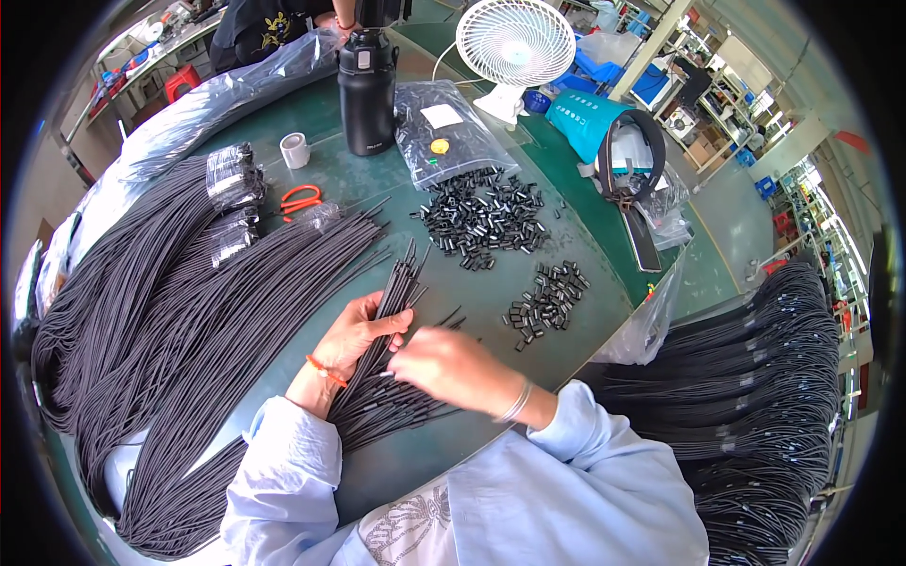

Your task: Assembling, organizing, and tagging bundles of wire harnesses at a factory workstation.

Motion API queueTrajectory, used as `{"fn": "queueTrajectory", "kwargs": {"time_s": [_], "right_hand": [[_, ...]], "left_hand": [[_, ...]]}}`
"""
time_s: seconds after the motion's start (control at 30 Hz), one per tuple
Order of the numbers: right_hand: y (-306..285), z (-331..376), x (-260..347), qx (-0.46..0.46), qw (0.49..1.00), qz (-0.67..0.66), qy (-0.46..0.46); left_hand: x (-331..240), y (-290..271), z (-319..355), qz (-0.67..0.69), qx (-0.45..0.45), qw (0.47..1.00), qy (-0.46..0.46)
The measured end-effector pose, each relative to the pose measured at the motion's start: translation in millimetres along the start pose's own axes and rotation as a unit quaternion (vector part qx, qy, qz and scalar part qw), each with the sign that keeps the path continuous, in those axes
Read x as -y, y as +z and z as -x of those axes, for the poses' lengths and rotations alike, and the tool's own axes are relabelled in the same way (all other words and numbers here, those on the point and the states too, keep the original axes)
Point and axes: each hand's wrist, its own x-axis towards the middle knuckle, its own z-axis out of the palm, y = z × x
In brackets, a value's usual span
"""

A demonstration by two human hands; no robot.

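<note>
My left hand [353, 341] is closed around a bundle of thin black cables [400, 279], their ends pointing up and away. Close beside it on the right, my right hand [451, 366] has its fingers curled in, slightly smeared by motion. Its fingertips are near the held cables, and what they pinch, if anything, is hidden. Below both hands, more black cable ends [387, 415] fan out on the green tabletop. Beyond the right hand lie a small pile of short black tubular caps [549, 300] and a larger pile of the same caps [481, 217].
Long black cable bundles [179, 330] cover the table's left. Orange-handled scissors [300, 200], a tape roll [294, 150], a black bottle [367, 94], a clear plastic bag [444, 137] and a white fan [515, 47] stand farther back. More cables [755, 396] hang at right. A co-worker's arm [343, 13] shows behind.
</note>
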Motion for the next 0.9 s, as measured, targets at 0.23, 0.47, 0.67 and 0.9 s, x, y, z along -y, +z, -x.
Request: {"fn": "queueTrajectory", "kwargs": {"time_s": [0.23,0.47,0.67,0.9], "right_hand": [[-28.5,24.7,-88.1,-0.134,0.949,0.163,0.235],[-23.3,33.7,-98.6,-0.101,0.957,0.041,0.268],[-26.9,20.6,-75.3,-0.081,0.943,-0.112,0.303],[-23.5,-1.0,-56.1,-0.036,0.813,-0.489,0.314]], "left_hand": [[-5.8,4.8,-0.3,-0.013,-0.002,1.000,-0.028],[-3.2,3.4,-0.9,-0.042,0.002,0.999,-0.008],[-2.8,3.4,-1.1,-0.044,-0.004,0.999,-0.004],[-3.2,4.0,1.3,-0.050,-0.002,0.999,-0.007]]}}
